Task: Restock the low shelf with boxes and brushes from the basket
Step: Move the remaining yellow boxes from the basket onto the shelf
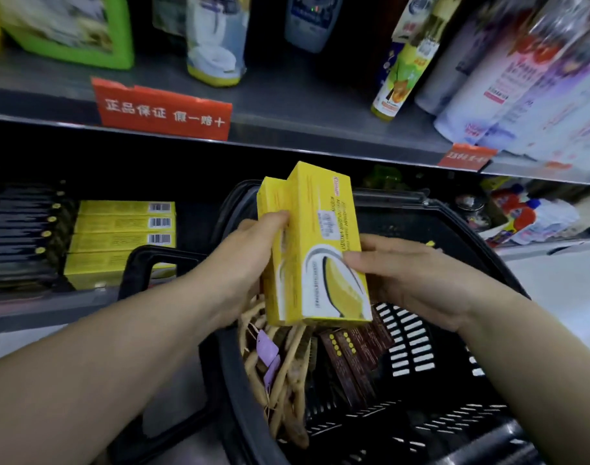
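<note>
Two yellow boxes (315,243) are held upright together above the black basket (431,414). My left hand (253,260) grips their left side, thumb on the front. My right hand (404,273) presses on their right side, fingers across the front face. Inside the basket lie wooden brushes (283,374) with purple tags and several dark brown boxes (350,360). On the low shelf (35,313) at the left stands a stack of the same yellow boxes (122,236), lying flat, with dark boxes (21,229) beside them.
The upper shelf (286,105) carries bottles, spray cans and a green-framed pack, with red price-rail signs (162,110). More bottles (528,219) stand on the low shelf at the right. A basket handle (146,266) rises in front of the yellow stack.
</note>
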